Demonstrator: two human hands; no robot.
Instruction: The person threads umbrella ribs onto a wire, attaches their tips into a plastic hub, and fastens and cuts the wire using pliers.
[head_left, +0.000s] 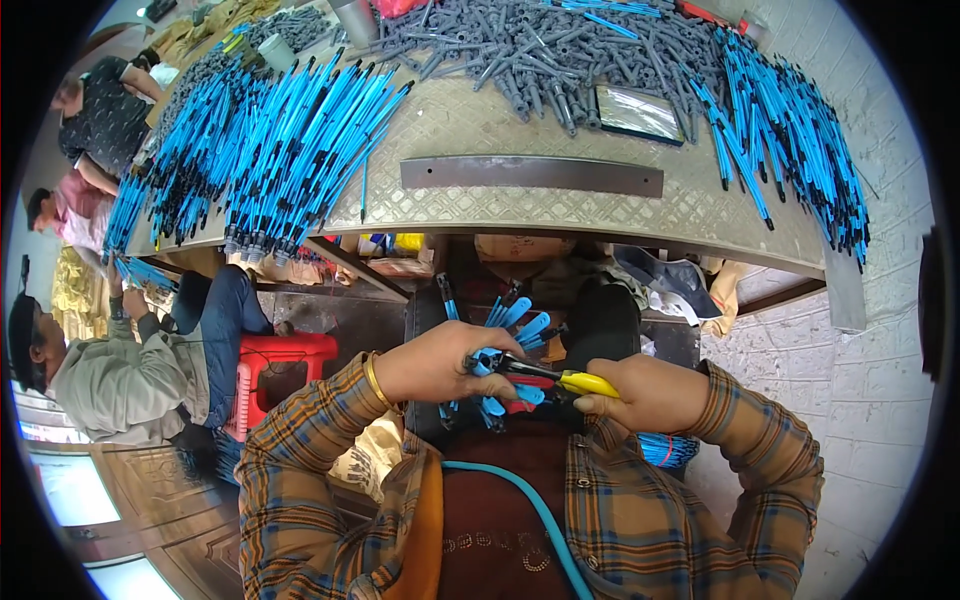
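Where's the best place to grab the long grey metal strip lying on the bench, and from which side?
Take the grey metal strip near its middle, pinching across its narrow width from the bench edge nearest the person. It lies flat and alone on the patterned bench top, with bare surface on both long sides. Blue pens lie past its left end and a dark tray sits behind its right end.

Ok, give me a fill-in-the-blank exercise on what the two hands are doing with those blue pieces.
1. The left hand grips a bunch of ____ plastic pieces.
2. The right hand holds pliers with ____ handles.
3. The pliers' tip points toward the person's ____ hand.
4. On the table above lies a flat grey metal ____.

Missing words: blue; yellow; left; strip
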